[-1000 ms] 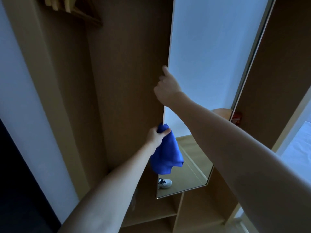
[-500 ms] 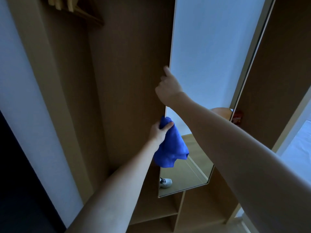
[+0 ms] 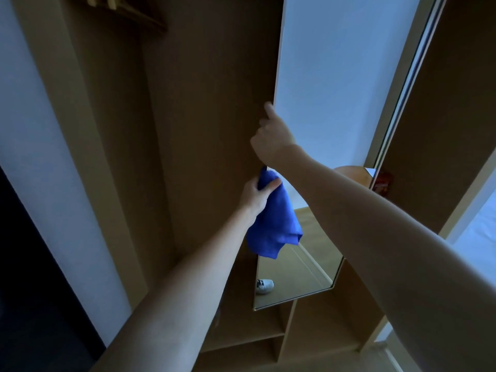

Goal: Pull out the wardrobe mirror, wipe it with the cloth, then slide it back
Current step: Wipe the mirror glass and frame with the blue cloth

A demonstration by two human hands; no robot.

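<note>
A tall, narrow mirror (image 3: 335,84) stands out from the wooden wardrobe, reflecting a pale wall, wood floor and a white shoe. My right hand (image 3: 271,138) grips the mirror's left edge at mid-height, fingers curled round it and thumb pointing up. Just below it, my left hand (image 3: 255,196) holds a bunched blue cloth (image 3: 276,226), which hangs down against the mirror's left edge and lower glass.
The open wardrobe compartment (image 3: 204,130) lies left of the mirror, with wooden hangers (image 3: 107,1) at the top. Shelves (image 3: 257,336) sit under the mirror. A wooden side panel (image 3: 442,116) rises to the right, with a red object (image 3: 382,182) beside the mirror.
My left hand has lifted the blue cloth upward along the mirror's left edge, closer to my right hand. My right hand has kept its hold on the edge.
</note>
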